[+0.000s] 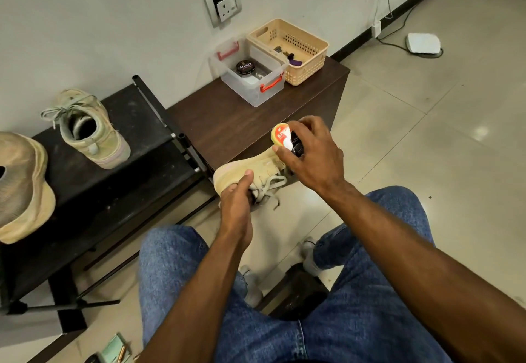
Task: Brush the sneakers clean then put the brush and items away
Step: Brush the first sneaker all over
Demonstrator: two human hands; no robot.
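Above your knees, beside the dark wooden cabinet (227, 117), you hold a pale tan sneaker (250, 169) with loose cream laces; your left hand (236, 206) grips it around the laced part. Your right hand (310, 152) closes around a small black brush (286, 139) with a red, yellow and white label, touching the sneaker's far end.

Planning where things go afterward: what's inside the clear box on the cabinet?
The clear box holds a round black tin marked Cherry, standing on its floor. Something pale lies beside the tin; I cannot tell what it is. The box has no lid on.
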